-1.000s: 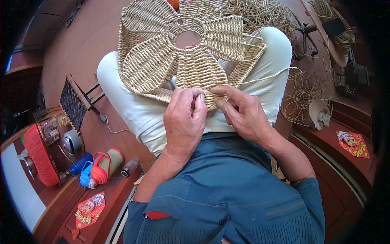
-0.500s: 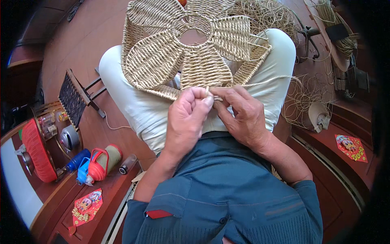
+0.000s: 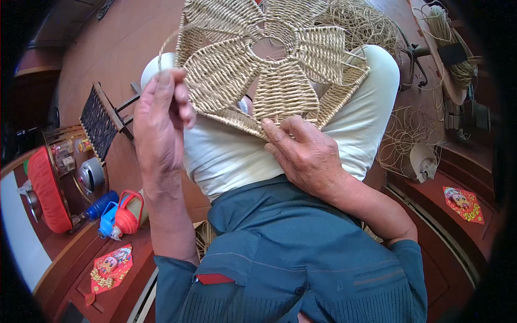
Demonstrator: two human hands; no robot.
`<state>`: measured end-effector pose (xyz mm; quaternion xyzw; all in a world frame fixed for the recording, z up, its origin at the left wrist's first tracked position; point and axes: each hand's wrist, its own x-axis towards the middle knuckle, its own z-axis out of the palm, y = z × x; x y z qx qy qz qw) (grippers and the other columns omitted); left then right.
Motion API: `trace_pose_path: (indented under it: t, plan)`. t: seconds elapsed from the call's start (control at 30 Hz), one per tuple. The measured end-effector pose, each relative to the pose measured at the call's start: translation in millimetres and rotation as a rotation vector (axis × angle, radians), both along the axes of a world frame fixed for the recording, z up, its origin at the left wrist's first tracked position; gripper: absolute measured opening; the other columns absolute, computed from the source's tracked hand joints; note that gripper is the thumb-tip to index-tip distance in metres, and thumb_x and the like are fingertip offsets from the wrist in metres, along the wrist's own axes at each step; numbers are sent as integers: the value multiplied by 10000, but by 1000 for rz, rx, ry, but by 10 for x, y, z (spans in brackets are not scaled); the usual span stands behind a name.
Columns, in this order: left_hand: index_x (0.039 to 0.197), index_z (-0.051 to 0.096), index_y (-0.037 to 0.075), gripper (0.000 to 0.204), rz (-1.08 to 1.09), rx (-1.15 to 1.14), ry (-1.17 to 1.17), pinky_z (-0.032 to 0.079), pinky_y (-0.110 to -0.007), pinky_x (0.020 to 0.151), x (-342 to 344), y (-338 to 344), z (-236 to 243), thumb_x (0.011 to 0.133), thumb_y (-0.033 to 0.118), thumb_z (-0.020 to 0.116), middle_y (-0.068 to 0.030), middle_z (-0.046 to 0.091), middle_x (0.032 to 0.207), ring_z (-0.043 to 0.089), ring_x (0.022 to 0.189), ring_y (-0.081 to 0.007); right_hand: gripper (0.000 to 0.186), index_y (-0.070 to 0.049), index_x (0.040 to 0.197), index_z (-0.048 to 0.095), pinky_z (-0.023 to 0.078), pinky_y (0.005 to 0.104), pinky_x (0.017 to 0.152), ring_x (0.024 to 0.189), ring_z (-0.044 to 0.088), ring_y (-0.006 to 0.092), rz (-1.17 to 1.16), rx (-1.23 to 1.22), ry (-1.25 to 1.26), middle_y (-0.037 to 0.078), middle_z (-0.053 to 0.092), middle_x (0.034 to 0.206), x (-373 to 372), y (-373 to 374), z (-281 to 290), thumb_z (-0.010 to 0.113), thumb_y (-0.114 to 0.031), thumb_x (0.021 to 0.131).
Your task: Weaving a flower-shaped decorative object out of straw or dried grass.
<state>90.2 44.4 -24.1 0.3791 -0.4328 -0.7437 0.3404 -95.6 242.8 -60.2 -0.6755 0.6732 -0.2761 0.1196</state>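
Observation:
A woven straw-cord piece point(image 3: 285, 89) with flower-like petals around a round hole and a plaited outer rim rests across my lap. My left hand point(image 3: 161, 118) is raised beside its left edge, thumb and finger pinched on a strand of cord point(image 3: 162, 51) that loops up from the fingertips and blurs over the petals. At the near edge, below the lowest petal, my right hand point(image 3: 307, 156) grips the rim with thumb and fingers. The cord ends under these fingers are mostly hidden.
A tangled heap of cord point(image 3: 361, 24) lies beyond my right knee, and looser strands point(image 3: 406, 140) lie on the floor at right. To the left are a stool with a dark woven seat point(image 3: 99, 121), a red-covered round container point(image 3: 47, 188) and a red-topped flask point(image 3: 129, 212).
My left hand has left the near rim and swung up and left, drawing the cord along. My right hand stays at the rim. The woven piece appears slightly further right in view.

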Motion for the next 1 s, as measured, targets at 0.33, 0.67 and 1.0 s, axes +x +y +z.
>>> trace_pose_path:
  t: [0.33, 0.67, 1.0]
  plan:
    - [1251, 758, -11, 278, -499, -402, -330, 564, -237, 735, -375, 411, 186, 1123, 217, 661, -20, 721, 933, 669, 798, -77, 388, -102, 1313, 682, 561, 453, 738, 884, 673, 315, -58, 191, -57, 121, 578, 979, 62, -120, 102, 785, -224, 959]
    - [1078, 505, 30, 135, -232, -176, -536, 434, -238, 392, -332, 811, -231, 1045, 6, 633, -70, 661, 874, 609, 515, -94, 313, -60, 1193, 646, 568, 506, 805, 929, 697, 369, -84, 230, -149, 159, 621, 987, 53, -112, 138, 780, -186, 940]
    - [1087, 475, 54, 139, -337, -114, -446, 401, -238, 395, -295, 711, -360, 1056, -4, 597, -39, 593, 866, 533, 515, -67, 286, -21, 1194, 617, 544, 449, 708, 774, 664, 324, -220, 123, -378, 135, 591, 867, -7, -41, 47, 728, -30, 930]
